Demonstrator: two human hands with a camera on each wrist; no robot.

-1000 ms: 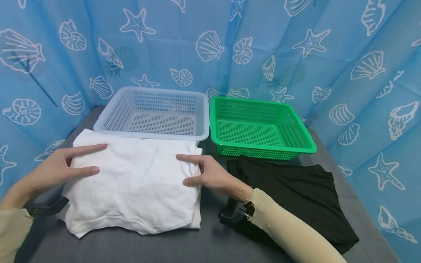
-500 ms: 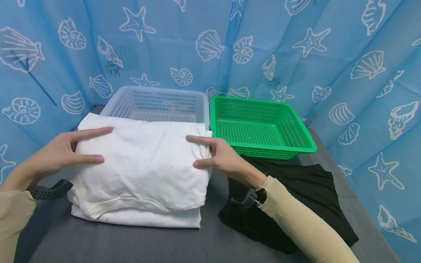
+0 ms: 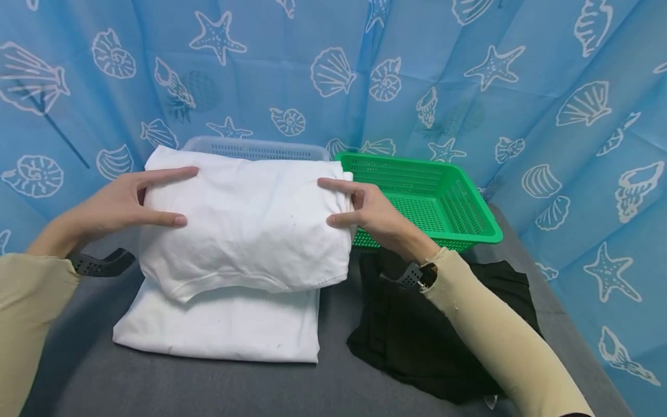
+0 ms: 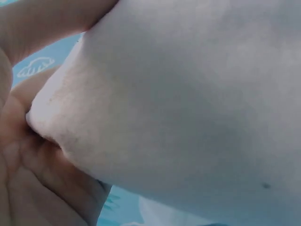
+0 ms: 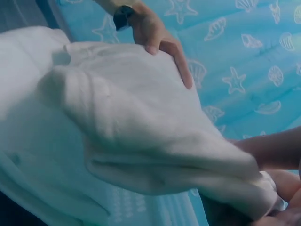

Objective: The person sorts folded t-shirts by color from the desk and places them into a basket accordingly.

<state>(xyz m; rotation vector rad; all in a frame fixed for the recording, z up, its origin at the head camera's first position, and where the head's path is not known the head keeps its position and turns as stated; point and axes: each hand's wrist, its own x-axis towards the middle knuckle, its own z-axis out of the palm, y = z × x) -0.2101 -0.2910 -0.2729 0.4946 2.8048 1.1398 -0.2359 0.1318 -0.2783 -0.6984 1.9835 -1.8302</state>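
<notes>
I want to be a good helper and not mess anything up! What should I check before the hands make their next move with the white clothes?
1. Left hand grips the upper white garment: ok.
2. Right hand grips its opposite side: ok.
3. Lower white garment lies on the gray table: ok.
4. Head view shows inside the pale plastic basket: not ok, the upper garment hides most of it.
5. Upper garment is above that basket's rim: cannot tell.
6. Black garment is apart from the white ones: ok.
</notes>
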